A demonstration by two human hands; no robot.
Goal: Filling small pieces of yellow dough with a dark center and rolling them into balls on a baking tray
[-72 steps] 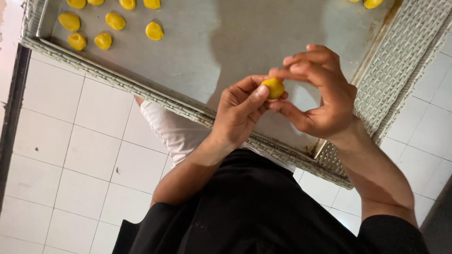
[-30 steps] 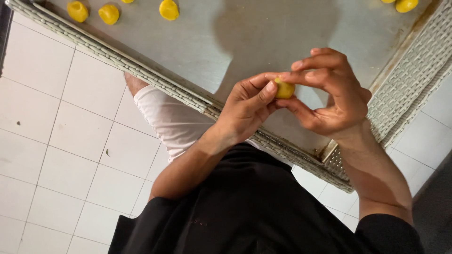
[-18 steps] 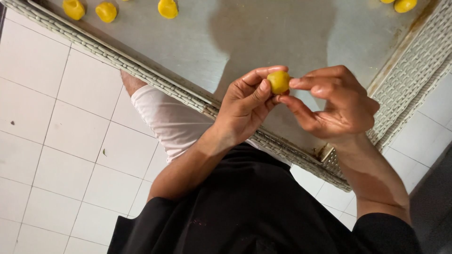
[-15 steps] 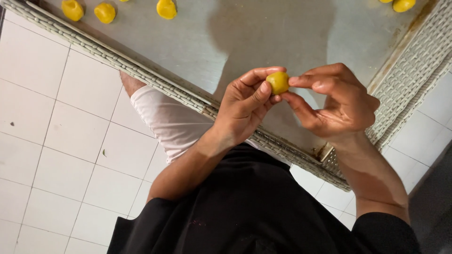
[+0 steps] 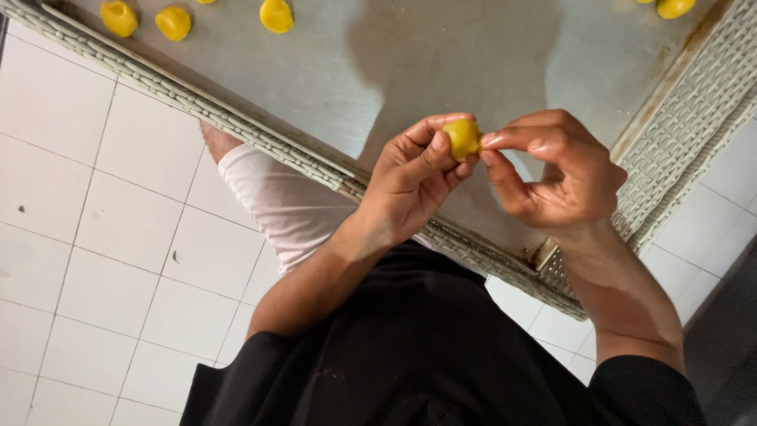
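Above the near edge of the metal tray (image 5: 331, 87), pinched in the left hand (image 5: 410, 177): a small yellow dough ball (image 5: 462, 137), thumb and curled fingers closed around its lower side. Right hand (image 5: 564, 177) just beside it, thumb and forefinger drawn together, tips touching the ball's right flank. Looks soft and light, likely a pliable paste, with a dented top and a dull, slightly waxy skin. Probably easy to squash or mark, so best taken gently around the sides with fingertips, never squeezed from top to bottom. Possibly a little greasy, judging by the sheen on the fingers; hard to be sure.

Farther across the tray from the ball, more yellow pieces (image 5: 172, 22) along the far left, another yellow piece (image 5: 676, 7) at the far right corner, several cut off by the frame. Woven wicker desk (image 5: 694, 102) showing only as a rim around the tray. Underside of the ball hidden by the left fingers, palm of the right hand turned away. Below the tray, white floor tiles (image 5: 87, 229), a pale trouser leg and a dark shirt blocking the rest.
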